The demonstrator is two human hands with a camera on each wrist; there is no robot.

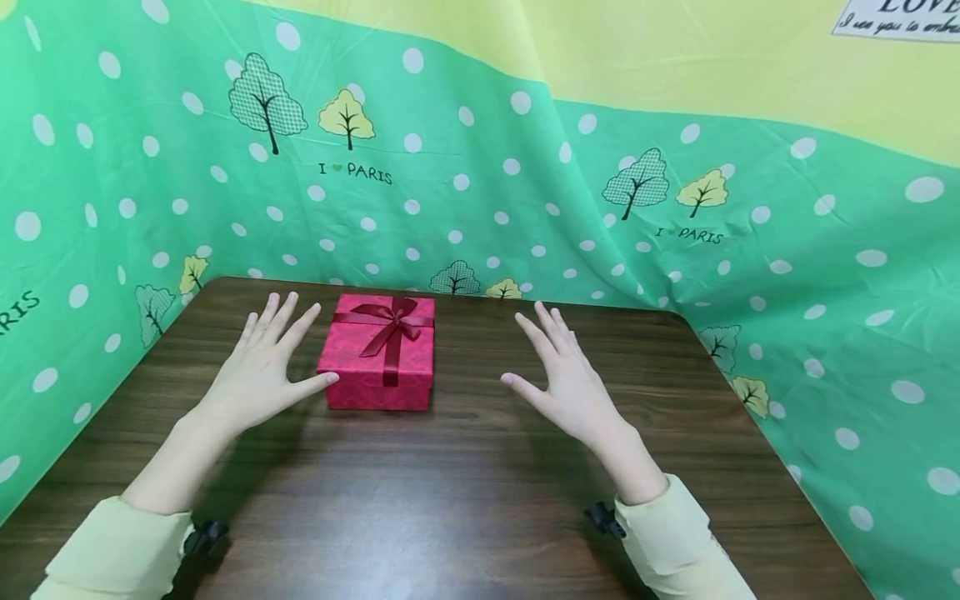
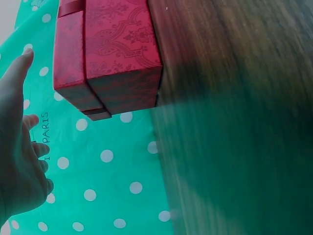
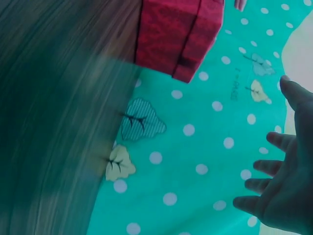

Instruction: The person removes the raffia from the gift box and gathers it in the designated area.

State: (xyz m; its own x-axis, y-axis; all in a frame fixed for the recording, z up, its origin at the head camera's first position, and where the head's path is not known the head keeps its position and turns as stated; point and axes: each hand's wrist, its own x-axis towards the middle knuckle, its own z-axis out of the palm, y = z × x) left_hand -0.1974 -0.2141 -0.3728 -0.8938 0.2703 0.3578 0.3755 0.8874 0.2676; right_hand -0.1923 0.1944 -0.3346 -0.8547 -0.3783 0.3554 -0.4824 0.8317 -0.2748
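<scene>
A red patterned gift box (image 1: 378, 354) with its lid on sits toward the back of the table, left of the middle. A dark red ribbon with a bow (image 1: 393, 323) crosses the lid. My left hand (image 1: 258, 375) is spread wide just left of the box, its thumb tip overlapping the box's near left corner in the head view. In the left wrist view the box (image 2: 122, 39) stands beside that hand (image 2: 19, 161). Well to the right of the box, my right hand (image 1: 566, 383) hovers over the table with fingers spread, holding nothing.
The dark wood-grain table (image 1: 420, 508) reflects light near its front. A green dotted cloth (image 1: 465, 208) with printed trees hangs behind it and along both sides, close to the table's edges. Dark straps (image 1: 206, 537) show at the cuffs of both pale sleeves (image 1: 663, 533).
</scene>
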